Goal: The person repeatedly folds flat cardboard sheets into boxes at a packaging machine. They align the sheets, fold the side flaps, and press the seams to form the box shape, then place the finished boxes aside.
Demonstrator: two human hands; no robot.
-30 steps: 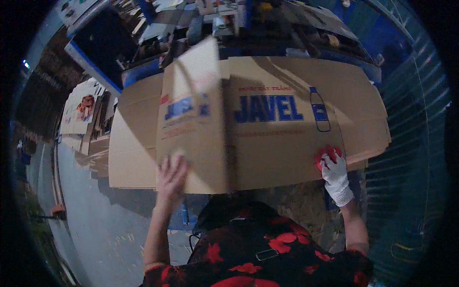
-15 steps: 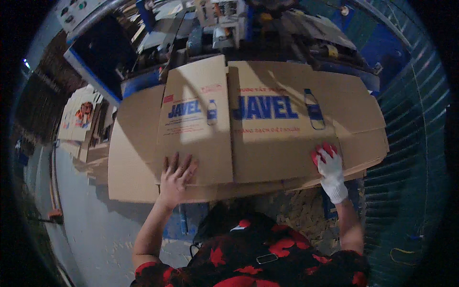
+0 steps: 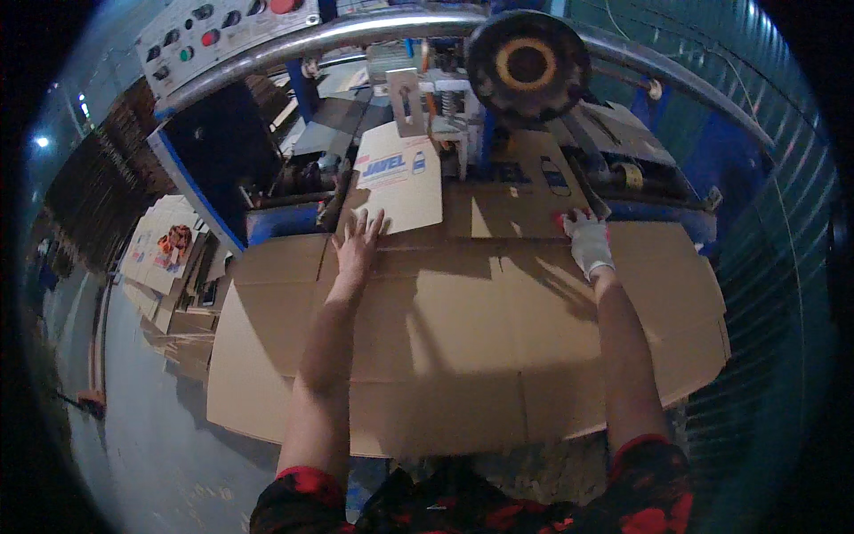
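Observation:
A folded cardboard box blank (image 3: 405, 203) with blue and red print lies partly inside the machine, its near edge toward me. My left hand (image 3: 358, 245), bare, lies on the left part of this blank, fingers spread and flat. My right hand (image 3: 587, 245), in a white glove with red fingertips, rests at the blank's near right corner, fingers laid forward and slightly bent. Both arms stretch over a stack of plain-faced flat cardboard blanks (image 3: 454, 338) in front of the machine. The far part of the printed blank is hidden under machine parts.
The blue machine frame (image 3: 200, 165) carries a black wheel (image 3: 528, 64), a metal bar (image 3: 400, 34) and a control panel (image 3: 227, 40) with buttons. More cardboard (image 3: 169, 245) is piled at the left, with an orange-red object (image 3: 174, 247) on top. A corrugated wall (image 3: 756, 294) stands at the right.
Both hands have moved forward, away from me, and the printed blank has slid into the machine with them. Plain blanks beneath are uncovered. The view has tilted up, showing more of the machine.

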